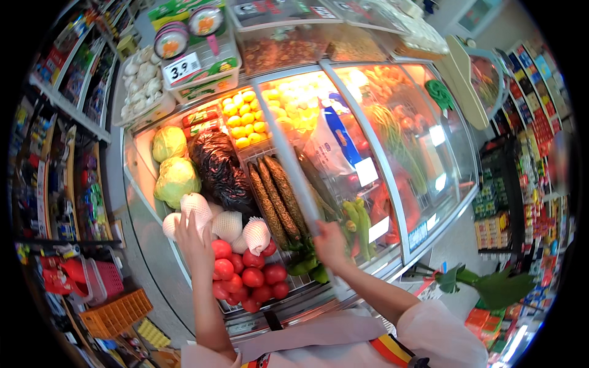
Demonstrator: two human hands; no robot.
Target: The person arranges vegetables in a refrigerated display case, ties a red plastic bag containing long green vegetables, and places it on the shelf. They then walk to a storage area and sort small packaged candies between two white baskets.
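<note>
Inside a glass-topped refrigerated display case, my left hand (195, 241) has its fingers around a produce piece in a white foam net (197, 207). More foam-netted pieces (227, 225) lie beside it. Red tomatoes (253, 277) are heaped just below, near my left forearm. My right hand (330, 244) is closed on the metal edge frame of a sliding glass door (294, 170), which is slightly blurred. Left of that frame, long bumpy cucumbers (276, 198) lie side by side, with green peppers (306, 267) at their near end. The left section of the case is uncovered.
Cabbages (177, 179) and a black plastic bag (218, 168) lie farther in, with yellow citrus fruit (244, 119) behind. Garlic (140, 78) and a priced plastic bin (207, 85) stand on the back ledge. An orange crate (117, 315) is on the left floor.
</note>
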